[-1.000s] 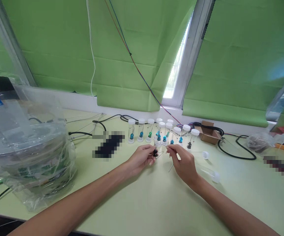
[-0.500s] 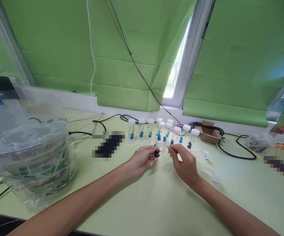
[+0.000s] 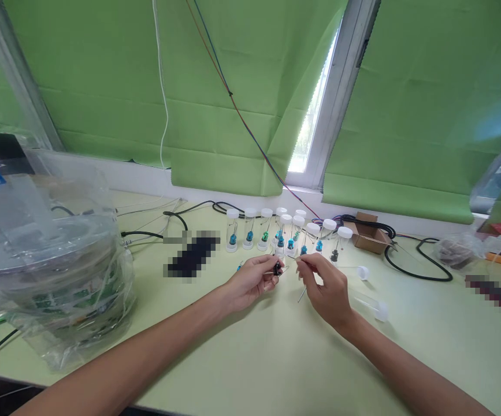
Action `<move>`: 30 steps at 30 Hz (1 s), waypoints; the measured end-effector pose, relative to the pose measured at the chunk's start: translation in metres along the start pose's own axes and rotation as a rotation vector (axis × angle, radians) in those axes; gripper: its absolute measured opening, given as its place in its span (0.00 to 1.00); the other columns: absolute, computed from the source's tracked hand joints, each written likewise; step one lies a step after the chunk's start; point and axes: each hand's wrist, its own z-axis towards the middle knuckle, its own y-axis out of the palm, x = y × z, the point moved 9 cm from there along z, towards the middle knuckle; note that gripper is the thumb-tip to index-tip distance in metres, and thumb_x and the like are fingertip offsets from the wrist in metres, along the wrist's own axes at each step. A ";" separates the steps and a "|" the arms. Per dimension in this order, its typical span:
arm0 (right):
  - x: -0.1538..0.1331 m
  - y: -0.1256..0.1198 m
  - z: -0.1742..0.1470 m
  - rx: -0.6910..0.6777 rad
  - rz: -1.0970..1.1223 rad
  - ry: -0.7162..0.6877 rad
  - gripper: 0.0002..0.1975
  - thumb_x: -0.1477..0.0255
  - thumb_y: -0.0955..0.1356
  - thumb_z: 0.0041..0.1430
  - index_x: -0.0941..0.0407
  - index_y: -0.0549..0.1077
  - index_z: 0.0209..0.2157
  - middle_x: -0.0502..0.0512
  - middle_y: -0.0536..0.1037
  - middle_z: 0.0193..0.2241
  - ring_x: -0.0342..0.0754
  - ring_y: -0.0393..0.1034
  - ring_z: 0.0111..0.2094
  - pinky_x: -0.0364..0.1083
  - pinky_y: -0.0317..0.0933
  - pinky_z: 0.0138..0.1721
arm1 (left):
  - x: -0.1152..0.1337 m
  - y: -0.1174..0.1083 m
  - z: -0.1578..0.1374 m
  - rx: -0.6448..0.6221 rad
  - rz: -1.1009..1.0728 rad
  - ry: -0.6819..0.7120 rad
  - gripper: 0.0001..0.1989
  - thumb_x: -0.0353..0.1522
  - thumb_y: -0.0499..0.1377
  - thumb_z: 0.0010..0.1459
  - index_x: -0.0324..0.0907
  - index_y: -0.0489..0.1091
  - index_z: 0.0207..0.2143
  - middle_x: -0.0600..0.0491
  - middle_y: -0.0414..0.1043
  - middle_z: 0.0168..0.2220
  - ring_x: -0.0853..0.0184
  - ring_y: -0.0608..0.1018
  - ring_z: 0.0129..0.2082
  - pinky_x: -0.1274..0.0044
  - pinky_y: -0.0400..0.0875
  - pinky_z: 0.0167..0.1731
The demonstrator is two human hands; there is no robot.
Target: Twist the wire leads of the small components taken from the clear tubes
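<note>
My left hand (image 3: 248, 283) is closed around a small black part (image 3: 277, 268) with thin metal pins sticking out of it. Facing it, my right hand (image 3: 326, 289) pinches a thin metal rod (image 3: 292, 257), its tip pointing left, close to the black part. Whether the tip touches the part is too small to tell. Another thin rod (image 3: 301, 294) shows below my right fingers. Behind both hands stand several clear tubes (image 3: 249, 225) with white caps, holding small blue, green or dark pieces with thin rods. A tiny blue piece (image 3: 239, 266) lies beyond my left hand.
To the right lies a clear tube (image 3: 363, 301) with a white end, near another white cap (image 3: 363, 273). A small cardboard box (image 3: 369, 236) and black cables (image 3: 423, 277) are at the back right. Bagged spools (image 3: 59, 277) fill the left side. Green blinds (image 3: 233, 144) hang behind.
The black part has turned slightly in my left fingers. My right hand has barely shifted, with the rod still pinched.
</note>
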 end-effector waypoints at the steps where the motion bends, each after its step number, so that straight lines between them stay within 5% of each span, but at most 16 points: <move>1: 0.001 0.000 0.000 -0.002 0.010 0.009 0.06 0.76 0.61 0.64 0.55 0.69 0.35 0.51 0.71 0.25 0.43 0.65 0.25 0.44 0.63 0.28 | 0.000 0.000 0.000 -0.001 0.001 0.002 0.08 0.33 0.64 0.52 0.37 0.72 0.28 0.51 0.70 0.31 0.79 0.67 0.19 0.86 0.58 0.14; 30: 0.013 0.016 -0.005 -0.108 0.174 0.152 0.05 0.74 0.62 0.64 0.55 0.68 0.34 0.49 0.69 0.23 0.42 0.65 0.24 0.42 0.62 0.27 | -0.001 0.001 -0.003 -0.001 0.044 0.007 0.12 0.36 0.65 0.51 0.38 0.69 0.30 0.57 0.63 0.27 0.81 0.66 0.16 0.85 0.49 0.11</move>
